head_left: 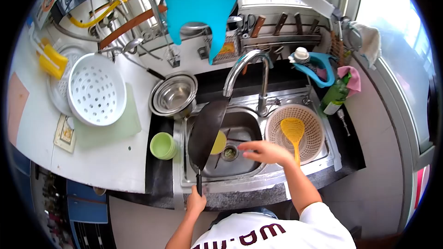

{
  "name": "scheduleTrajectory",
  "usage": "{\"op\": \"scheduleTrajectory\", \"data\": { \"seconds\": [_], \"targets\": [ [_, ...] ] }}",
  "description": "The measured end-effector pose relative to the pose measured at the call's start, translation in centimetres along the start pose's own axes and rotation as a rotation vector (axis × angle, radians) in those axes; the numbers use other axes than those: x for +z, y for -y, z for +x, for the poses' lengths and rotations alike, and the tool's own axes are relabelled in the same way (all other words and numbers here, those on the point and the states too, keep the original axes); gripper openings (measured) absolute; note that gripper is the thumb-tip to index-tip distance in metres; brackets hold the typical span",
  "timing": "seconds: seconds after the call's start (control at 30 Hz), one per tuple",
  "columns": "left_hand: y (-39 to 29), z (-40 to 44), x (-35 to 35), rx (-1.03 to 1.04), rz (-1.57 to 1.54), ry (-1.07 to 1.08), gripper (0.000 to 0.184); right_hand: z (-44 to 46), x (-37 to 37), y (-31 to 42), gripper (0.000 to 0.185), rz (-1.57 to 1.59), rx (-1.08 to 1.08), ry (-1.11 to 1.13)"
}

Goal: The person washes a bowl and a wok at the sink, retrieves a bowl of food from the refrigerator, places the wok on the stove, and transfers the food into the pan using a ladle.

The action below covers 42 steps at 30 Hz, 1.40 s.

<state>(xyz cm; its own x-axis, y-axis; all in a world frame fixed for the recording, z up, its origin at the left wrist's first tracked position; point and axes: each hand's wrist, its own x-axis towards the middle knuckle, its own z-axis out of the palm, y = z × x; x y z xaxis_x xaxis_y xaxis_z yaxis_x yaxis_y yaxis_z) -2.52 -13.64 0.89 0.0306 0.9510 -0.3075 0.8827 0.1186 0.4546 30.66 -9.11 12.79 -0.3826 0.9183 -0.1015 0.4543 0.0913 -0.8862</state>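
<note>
My left hand (196, 201) is wrapped round the black handle of a dark wok (206, 131). The wok is tilted on its side over the left part of the sink basin (249, 124), below the tap (249, 64). My right hand (263, 151) hovers over the basin's right side with fingers stretched out, holding nothing. Partly hidden behind the wok, a yellow-green round item (219, 143) lies in the basin, near chopsticks (237, 140) and the drain strainer (229, 153). A yellow slotted skimmer (293, 131) rests in a beige colander (272, 122) beside my right hand.
Stacked metal bowls (174, 93) and green cups (163, 145) stand left of the sink. A green bottle (336, 94) and blue holder (325, 74) are at the back right. Knives (279, 24) hang behind the tap. A white colander (97, 90) hangs on the left wall.
</note>
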Motion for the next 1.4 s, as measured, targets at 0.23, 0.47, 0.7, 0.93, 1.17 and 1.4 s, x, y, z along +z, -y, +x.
{"op": "scheduleTrajectory", "data": {
  "seconds": [0.23, 0.47, 0.7, 0.93, 1.17, 1.4],
  "targets": [
    [-1.2, -0.2, -0.7, -0.021, -0.019, 0.04, 0.031, 4.3, 3.1, -7.4, 0.029, 0.941, 0.226, -0.198],
    [-1.0, 0.1, -1.2, -0.051, -0.016, 0.071, 0.03, 5.0, 9.1, -6.0, 0.03, -0.103, 0.051, -0.239],
    [-1.6, 0.7, -4.0, -0.008, 0.121, 0.019, 0.03, 5.9, 13.8, -4.2, 0.027, 0.105, -0.134, -0.087],
    [-1.9, 1.3, -6.2, 0.022, 0.232, 0.013, 0.031, 4.0, 12.0, -5.1, 0.031, 0.011, -0.101, -0.017],
    [-2.0, 1.2, -6.4, 0.008, 0.267, 0.008, 0.031, 3.1, 2.8, -5.6, 0.031, 0.992, 0.087, 0.14],
    [-2.4, 0.0, -4.7, -0.01, 0.211, -0.005, 0.033, 7.2, 6.9, -0.5, 0.039, 0.914, -0.195, -0.227]
  ]
}}
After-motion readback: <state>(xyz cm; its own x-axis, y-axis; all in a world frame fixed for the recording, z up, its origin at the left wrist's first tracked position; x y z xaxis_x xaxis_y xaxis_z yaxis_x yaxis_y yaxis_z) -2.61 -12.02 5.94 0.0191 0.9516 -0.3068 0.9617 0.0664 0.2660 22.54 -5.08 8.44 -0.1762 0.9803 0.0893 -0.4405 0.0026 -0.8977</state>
